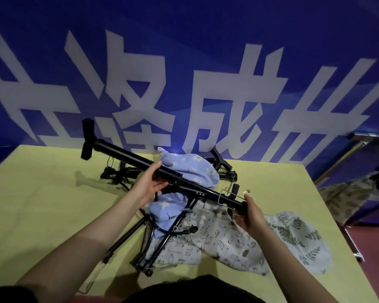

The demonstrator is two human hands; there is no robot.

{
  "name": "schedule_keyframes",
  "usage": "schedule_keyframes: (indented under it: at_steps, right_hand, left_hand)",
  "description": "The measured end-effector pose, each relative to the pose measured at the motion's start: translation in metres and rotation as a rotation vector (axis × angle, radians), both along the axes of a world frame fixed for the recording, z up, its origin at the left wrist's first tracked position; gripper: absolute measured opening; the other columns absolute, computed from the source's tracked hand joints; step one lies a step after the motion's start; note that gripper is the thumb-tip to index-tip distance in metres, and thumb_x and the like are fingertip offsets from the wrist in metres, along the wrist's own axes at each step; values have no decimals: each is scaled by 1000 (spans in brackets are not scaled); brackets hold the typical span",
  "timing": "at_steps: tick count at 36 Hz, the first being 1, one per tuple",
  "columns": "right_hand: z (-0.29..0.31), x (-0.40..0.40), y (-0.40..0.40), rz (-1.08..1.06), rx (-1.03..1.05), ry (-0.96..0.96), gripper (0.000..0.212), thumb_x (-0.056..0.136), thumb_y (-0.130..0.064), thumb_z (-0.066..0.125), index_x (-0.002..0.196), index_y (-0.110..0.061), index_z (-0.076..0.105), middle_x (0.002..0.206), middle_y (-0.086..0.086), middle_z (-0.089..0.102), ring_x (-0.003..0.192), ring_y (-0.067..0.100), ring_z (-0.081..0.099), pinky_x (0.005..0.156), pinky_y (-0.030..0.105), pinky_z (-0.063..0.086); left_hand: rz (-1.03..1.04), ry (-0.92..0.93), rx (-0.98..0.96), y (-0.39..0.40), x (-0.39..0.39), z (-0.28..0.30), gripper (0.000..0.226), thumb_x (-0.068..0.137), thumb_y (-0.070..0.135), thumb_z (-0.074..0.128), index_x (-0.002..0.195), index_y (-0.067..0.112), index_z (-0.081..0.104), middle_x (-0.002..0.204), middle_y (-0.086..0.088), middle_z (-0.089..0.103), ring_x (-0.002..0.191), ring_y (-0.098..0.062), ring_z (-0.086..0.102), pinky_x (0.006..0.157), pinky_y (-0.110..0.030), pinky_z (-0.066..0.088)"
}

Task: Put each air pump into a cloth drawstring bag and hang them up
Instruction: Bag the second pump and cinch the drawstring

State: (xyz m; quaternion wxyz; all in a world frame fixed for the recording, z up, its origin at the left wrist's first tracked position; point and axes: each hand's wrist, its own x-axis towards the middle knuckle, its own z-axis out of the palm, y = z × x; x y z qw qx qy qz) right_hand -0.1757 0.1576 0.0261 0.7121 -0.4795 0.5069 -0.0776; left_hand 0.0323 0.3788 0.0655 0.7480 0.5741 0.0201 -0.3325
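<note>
Nearest, on the yellow surface (42, 204): black air pumps (140, 243) lying flat, partly on a cream printed cloth bag (217, 246), with a leaf-print bag (298, 237) to the right. Above these, held off the surface: one black air pump (162, 171), slanting. Left hand (149, 184) wrapped around its tube, right hand (251, 213) gripping its lower end. Behind it, a blue flowered bag (190, 169). Farthest, a blue banner (184, 51) with white letters.

Black air pump (127, 159), tilted, aloft
</note>
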Motion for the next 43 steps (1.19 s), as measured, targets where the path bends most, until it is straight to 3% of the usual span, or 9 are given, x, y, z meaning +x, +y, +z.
schedule_keyframes:
  at_steps: [4,8,12,16,20,25,32,39,43]
  right_hand:
    - [23,14,-3,34,-47,-51,42,101,-42,40,83,-7,53,64,11,54,39,15,45,38,24,35]
    - [46,33,-7,23,-174,-71,37,102,-40,39,90,-12,60,91,12,61,82,25,57,67,35,48]
    - [62,48,-5,-60,-199,-202,30,101,-30,41,82,-14,58,85,7,58,74,23,55,77,38,46]
    - [66,52,-3,-73,-302,-418,10,97,-21,51,96,-14,59,87,4,63,90,26,58,76,34,45]
    - [67,51,0,90,-399,-478,52,77,-45,67,122,-22,55,107,9,64,105,28,61,93,43,46]
    - [76,45,-2,166,-548,-466,50,85,-36,68,130,-29,47,98,10,61,81,24,65,59,26,56]
    - [63,41,-13,-39,-447,-413,31,96,-27,58,123,-13,54,76,18,53,40,20,45,39,26,40]
    - [62,22,-14,13,-665,-485,66,77,-39,74,137,-35,46,107,1,59,79,21,61,57,29,55]
    - [58,22,-15,114,-761,-400,47,79,-18,77,120,-33,60,96,0,63,83,24,64,69,39,56]
  left_hand:
    - [34,-96,-29,-5,10,28,22,94,37,55,93,16,63,91,-4,70,90,-21,67,68,-31,55]
    - [108,-124,-31,-13,20,51,24,95,36,55,87,14,61,79,-2,72,69,-14,71,61,-28,56]
    - [149,-124,-94,-14,30,58,28,93,36,59,97,8,60,102,-14,67,98,-26,67,78,-32,54]
    - [268,-125,-202,-15,33,67,16,95,25,57,93,10,59,95,-10,64,90,-20,64,88,-31,51]
    - [352,-119,-323,-20,44,77,23,99,23,50,111,4,53,98,-10,64,86,-19,67,74,-30,57]
    - [344,-97,-380,-32,50,92,41,102,29,40,133,2,40,107,-15,65,99,-28,66,83,-39,53]
    - [169,-216,-241,-36,46,85,16,96,19,55,105,5,53,99,-16,65,95,-28,65,83,-36,54]
    - [101,-269,-169,-30,45,78,9,95,20,57,94,11,57,89,-8,65,86,-22,66,68,-25,57]
    - [122,-201,-165,-26,48,65,14,93,22,60,100,10,58,87,-6,67,83,-17,68,68,-25,57]
